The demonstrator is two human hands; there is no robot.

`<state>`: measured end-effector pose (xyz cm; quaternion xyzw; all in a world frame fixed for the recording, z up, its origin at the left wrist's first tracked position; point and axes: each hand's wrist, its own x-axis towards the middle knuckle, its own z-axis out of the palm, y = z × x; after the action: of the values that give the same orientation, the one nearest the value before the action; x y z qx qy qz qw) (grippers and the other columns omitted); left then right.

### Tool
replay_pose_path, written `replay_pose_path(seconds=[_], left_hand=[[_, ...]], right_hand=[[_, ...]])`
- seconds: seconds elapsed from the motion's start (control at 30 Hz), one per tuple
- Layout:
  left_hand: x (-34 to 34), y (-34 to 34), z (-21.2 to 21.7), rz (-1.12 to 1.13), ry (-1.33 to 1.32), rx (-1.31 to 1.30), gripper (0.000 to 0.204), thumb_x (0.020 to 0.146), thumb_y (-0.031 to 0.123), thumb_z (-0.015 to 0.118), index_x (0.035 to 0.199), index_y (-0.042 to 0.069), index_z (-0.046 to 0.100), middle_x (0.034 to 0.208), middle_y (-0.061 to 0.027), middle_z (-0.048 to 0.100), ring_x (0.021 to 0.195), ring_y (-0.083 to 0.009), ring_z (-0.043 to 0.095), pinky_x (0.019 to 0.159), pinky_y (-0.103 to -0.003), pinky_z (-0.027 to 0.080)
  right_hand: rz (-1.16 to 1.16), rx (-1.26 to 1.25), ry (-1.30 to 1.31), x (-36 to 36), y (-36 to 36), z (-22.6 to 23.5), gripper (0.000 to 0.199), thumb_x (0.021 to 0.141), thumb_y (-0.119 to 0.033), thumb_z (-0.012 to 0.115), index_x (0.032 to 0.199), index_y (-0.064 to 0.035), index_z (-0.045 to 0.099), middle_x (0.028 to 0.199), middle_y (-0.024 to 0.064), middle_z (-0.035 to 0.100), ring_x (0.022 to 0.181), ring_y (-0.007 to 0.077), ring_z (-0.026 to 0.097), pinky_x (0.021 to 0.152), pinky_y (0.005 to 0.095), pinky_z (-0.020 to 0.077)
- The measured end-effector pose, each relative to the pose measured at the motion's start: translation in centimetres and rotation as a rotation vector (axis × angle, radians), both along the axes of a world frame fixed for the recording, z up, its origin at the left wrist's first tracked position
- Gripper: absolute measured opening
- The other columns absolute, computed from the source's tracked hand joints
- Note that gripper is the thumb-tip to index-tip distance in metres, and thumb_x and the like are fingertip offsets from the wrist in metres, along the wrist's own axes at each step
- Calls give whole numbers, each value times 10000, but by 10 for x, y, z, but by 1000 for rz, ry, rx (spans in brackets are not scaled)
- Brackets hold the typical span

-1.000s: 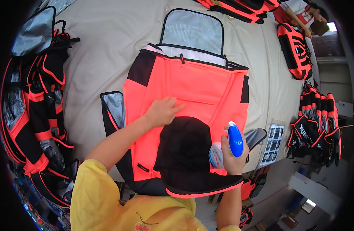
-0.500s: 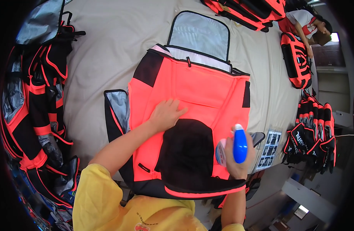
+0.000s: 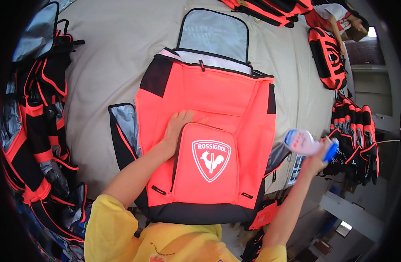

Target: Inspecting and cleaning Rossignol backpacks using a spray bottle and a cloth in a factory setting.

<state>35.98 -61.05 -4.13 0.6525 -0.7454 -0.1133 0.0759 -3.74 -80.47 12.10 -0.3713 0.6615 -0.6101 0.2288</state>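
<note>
A bright coral and black backpack (image 3: 209, 96) lies on the pale cloth before me, its silver-lined top flap (image 3: 213, 37) folded back away from me. The front pocket panel (image 3: 204, 187), bearing a white shield emblem, now lies up over the bag's front. My left hand (image 3: 174, 129) rests on the bag at the pocket's upper left corner, fingers stretched out, part of the palm covered by the panel. Off to the right of the bag, my right hand (image 3: 314, 164) grips a spray bottle (image 3: 303, 143) with a translucent body and blue head, tilted on its side.
Several similar coral and black bags are piled at the left (image 3: 39, 131). More bags (image 3: 270, 8) lie at the far edge, with one bag (image 3: 328, 59) at far right near another person (image 3: 335, 19). A stack of bag pieces (image 3: 353, 131) hangs right, beside a printed picture sheet (image 3: 295, 170).
The front pocket panel has swung up from its folded-down position, covering the dark opening. My right hand has moved right, away from the bag, carrying the spray bottle. My left hand stays nearly in place.
</note>
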Motion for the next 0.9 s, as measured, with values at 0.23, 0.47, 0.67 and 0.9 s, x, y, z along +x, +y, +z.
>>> replay_pose_path(seconds=[0.23,0.47,0.67,0.9], left_hand=[[21,35,11,394,484,-125,451,904,68,613,1352,77,662,1271,-189,589,1252,-377,560,1063,-466,463],[4,-19,52,292,311,-308,548,915,370,738,1395,116,660,1502,-154,549,1481,-363,425,1227,-606,302],[-23,-25,-4,306,265,-111,1058,765,690,774,1618,168,432,1727,-98,301,1626,-328,179,1272,-688,81],[-18,-24,-9,324,283,-65,1086,768,683,767,1620,112,410,1720,-97,311,1623,-317,193,1274,-681,100]], right_hand=[[158,88,79,-69,-13,-71,419,951,-174,816,1284,-1,630,1132,57,689,961,144,668,861,301,548],[731,588,359,73,110,-57,214,1000,-163,751,1146,-8,731,961,49,740,826,107,700,663,249,563],[1193,485,909,212,64,-134,307,945,-312,781,985,-8,783,875,207,762,771,288,769,681,391,583],[1162,416,899,224,70,-160,268,952,-280,768,965,-12,772,819,198,746,697,315,747,653,411,576]])
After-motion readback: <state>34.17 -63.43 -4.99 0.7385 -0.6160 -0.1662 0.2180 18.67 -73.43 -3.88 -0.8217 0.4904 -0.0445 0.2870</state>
